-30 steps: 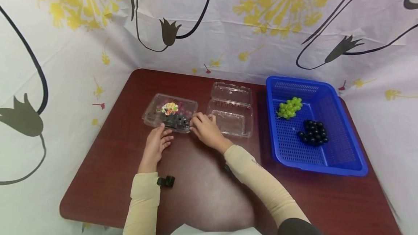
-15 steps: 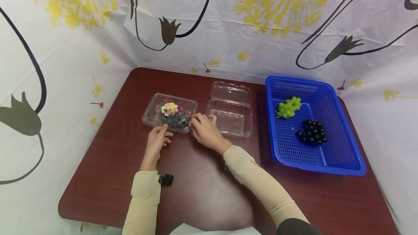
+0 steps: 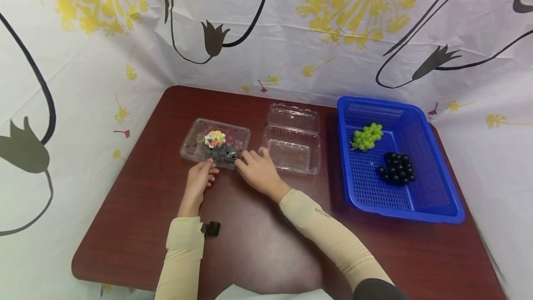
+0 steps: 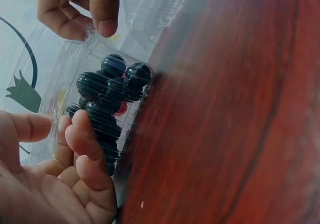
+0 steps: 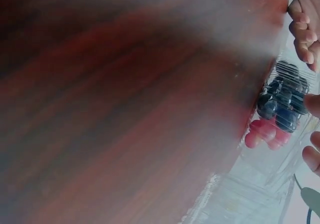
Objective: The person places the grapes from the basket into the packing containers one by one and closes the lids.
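Note:
A clear plastic clamshell box (image 3: 200, 155) with a fruit sticker stands closed on the left of the table. Inside lie dark grapes (image 4: 104, 96) and red-pink grapes (image 5: 267, 132). At its front edge, my left hand (image 3: 198, 180) pinches the rim between thumb and index finger; the other fingers curl loosely below. My right hand (image 3: 260, 171) holds the rim near the front right corner, thumb in front and fingers over the lid. In the right wrist view only its fingertips show at the image edge. Whether the lid's catch is fastened is hidden.
A second clear clamshell box (image 3: 291, 152) stands with its lid raised, just right of the first. Farther right, a blue basket (image 3: 410, 216) holds green grapes (image 3: 367, 136) and black grapes (image 3: 398, 169). A printed cloth wall (image 3: 266, 59) borders the dark red table (image 3: 137, 226).
My right hand has shifted slightly left along the front edge, its fingers spreading a little over the lid corner. My left hand's lower fingers have curled in somewhat. The boxes stay in place.

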Action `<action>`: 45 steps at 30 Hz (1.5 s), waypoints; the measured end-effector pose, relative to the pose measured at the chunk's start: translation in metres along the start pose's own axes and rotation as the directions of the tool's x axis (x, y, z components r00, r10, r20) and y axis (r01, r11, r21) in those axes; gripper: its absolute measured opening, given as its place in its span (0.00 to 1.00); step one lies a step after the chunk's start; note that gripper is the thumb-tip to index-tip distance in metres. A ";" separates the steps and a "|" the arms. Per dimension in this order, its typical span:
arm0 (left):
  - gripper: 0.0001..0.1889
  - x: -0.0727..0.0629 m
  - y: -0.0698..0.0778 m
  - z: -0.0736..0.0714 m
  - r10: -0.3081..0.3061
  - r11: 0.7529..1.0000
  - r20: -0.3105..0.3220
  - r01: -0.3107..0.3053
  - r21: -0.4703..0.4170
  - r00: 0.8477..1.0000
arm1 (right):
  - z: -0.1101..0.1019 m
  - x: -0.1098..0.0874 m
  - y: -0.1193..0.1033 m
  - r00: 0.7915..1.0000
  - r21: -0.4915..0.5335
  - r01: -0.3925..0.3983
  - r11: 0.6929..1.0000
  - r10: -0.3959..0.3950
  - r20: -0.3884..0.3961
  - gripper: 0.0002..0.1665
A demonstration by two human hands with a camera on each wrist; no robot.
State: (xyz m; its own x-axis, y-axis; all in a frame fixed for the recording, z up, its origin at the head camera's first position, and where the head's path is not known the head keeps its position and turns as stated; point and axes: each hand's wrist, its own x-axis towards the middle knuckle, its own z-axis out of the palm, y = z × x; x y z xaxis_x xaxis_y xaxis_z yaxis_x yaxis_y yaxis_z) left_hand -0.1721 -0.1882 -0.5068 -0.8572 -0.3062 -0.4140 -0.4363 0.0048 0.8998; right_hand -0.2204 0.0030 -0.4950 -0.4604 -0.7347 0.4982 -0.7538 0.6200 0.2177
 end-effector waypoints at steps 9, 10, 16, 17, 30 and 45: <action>0.21 0.003 0.002 0.003 -0.020 0.999 0.003 0.020 -0.027 1.000 | 0.003 0.003 0.000 1.000 -0.066 0.003 0.998 -0.002 0.021 0.08; 0.20 0.003 0.003 0.003 -0.026 0.999 0.003 0.026 -0.038 1.000 | 0.004 0.003 0.000 1.000 -0.069 0.005 0.998 -0.004 0.017 0.08; 0.19 0.005 0.005 0.004 -0.056 0.996 0.019 0.057 -0.067 0.998 | 0.005 0.004 0.001 1.000 -0.066 0.014 0.998 -0.016 -0.026 0.08; 0.19 0.005 0.006 0.004 -0.059 0.996 0.022 0.060 -0.065 0.998 | 0.004 0.005 0.002 1.000 -0.065 0.014 0.998 -0.016 -0.026 0.08; 0.16 0.008 0.010 -0.001 -0.111 0.985 0.023 0.113 -0.132 0.994 | -0.001 0.009 0.000 1.000 -0.094 0.024 0.995 -0.024 -0.004 0.06; 0.21 0.004 0.003 -0.004 -0.082 0.995 0.029 0.083 -0.051 0.996 | 0.001 0.008 -0.005 1.000 -0.074 0.008 0.997 -0.008 -0.005 0.07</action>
State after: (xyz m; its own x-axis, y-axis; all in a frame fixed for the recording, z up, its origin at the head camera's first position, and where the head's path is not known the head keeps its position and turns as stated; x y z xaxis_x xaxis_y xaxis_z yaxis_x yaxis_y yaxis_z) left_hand -0.1753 -0.1931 -0.5051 -0.8263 -0.2779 -0.4899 -0.4916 -0.0688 0.8681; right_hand -0.2207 -0.0055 -0.4928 -0.4518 -0.7381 0.5011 -0.7207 0.6330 0.2826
